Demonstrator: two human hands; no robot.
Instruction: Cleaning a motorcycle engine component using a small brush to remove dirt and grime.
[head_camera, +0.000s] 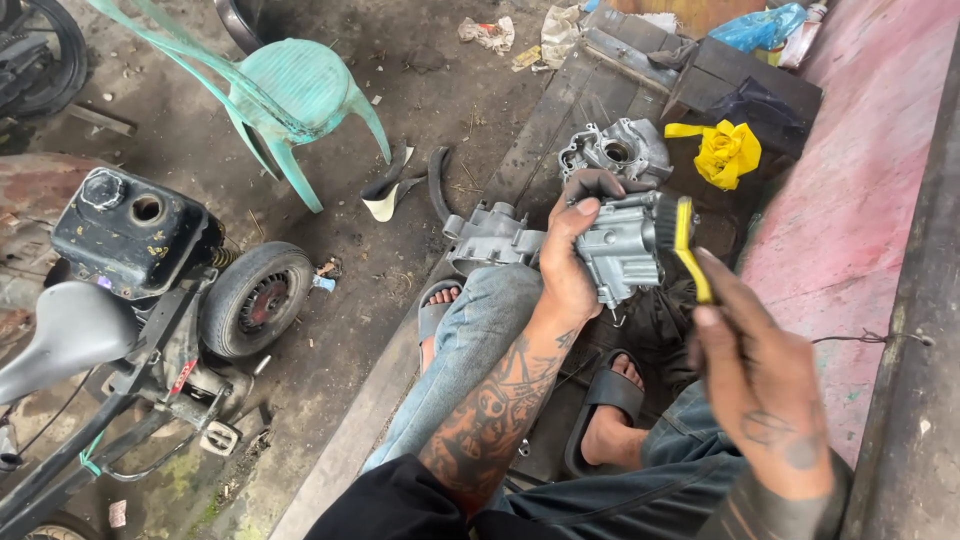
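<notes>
Your right hand (755, 385) pinches a yellow-handled brush (682, 245) at its twelve o'clock — your left hand (572, 262) clamps the grey engine casting (620, 250) at nine o'clock of the bristles.

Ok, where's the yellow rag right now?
The yellow rag lies at the upper right of the head view, on the dark ledge just right of the grey engine casing, beyond the brush.

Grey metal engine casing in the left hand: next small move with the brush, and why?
Probably a short stroke of the yellow-handled brush across the grey metal engine casing. The bristles already meet its right side, the right hand grips the handle, and the left hand steadies the casing above the knees.
</notes>
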